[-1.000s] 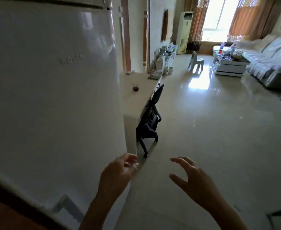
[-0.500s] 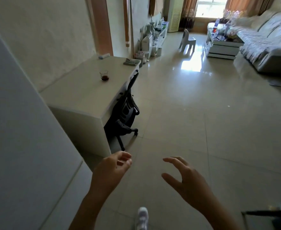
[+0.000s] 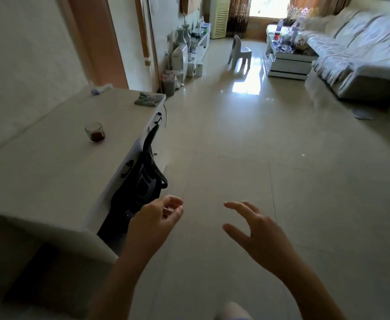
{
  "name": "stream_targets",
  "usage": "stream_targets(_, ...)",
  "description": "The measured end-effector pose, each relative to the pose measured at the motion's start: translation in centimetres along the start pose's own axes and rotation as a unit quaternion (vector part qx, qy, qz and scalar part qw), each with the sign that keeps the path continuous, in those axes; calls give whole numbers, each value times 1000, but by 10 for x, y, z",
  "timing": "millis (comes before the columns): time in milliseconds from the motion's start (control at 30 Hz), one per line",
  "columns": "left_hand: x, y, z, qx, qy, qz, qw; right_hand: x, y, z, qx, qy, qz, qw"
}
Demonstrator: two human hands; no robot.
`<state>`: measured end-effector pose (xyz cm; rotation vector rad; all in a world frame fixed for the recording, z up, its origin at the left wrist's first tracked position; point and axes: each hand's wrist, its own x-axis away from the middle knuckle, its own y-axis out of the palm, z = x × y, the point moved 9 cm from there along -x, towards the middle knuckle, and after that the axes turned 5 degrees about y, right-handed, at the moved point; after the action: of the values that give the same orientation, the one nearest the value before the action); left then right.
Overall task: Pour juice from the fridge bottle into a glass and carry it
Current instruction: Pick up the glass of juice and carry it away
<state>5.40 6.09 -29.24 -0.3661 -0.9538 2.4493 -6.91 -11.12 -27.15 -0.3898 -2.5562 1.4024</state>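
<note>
A small clear glass point(image 3: 94, 132) with dark red juice in its bottom stands upright on the white desk point(image 3: 51, 172) at the left. My left hand point(image 3: 153, 221) floats low in the middle, fingers loosely curled, holding nothing, well short of the glass. To its right my right hand point(image 3: 256, 234) has its fingers spread and is empty. Both hands hang over the tiled floor. No fridge or bottle is in view.
A black office chair point(image 3: 141, 181) is tucked against the desk's right side. A grey cloth point(image 3: 148, 99) lies at the desk's far corner. Ahead are a small white chair point(image 3: 239, 53), a coffee table point(image 3: 289, 60), a covered sofa point(image 3: 360, 58) and vases point(image 3: 181, 49) along the left wall.
The view has moved forward past the white fridge, which has left the frame. The desk and glass are now closer. Both hands have kept their empty pose in front of me.
</note>
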Motion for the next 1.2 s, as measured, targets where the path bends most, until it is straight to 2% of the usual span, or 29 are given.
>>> stream_targets(167,-84,2,-39,48,-66,36,996,-119,5,26,2,-26,-44,999)
stream_targets(367,-155,-13,-81,11,-167,134,977,-268,23,11,44,-145,-138,979)
stream_targets(567,-203,-35,-114,39,-247,197,948,-386,37,-37,58,-238,-199,949)
stream_targets(767,-237,-64,-182,60,-329,278,900,-474,89,-89,74,-298,-265,914)
stream_targets(1067,-315,-127,-272,9,-416,301,858,-593,143,-176,91,-357,-291,883)
stream_targets(1200,-323,-146,-296,22,-444,328,833,-630,191,-225,110,-415,-307,849)
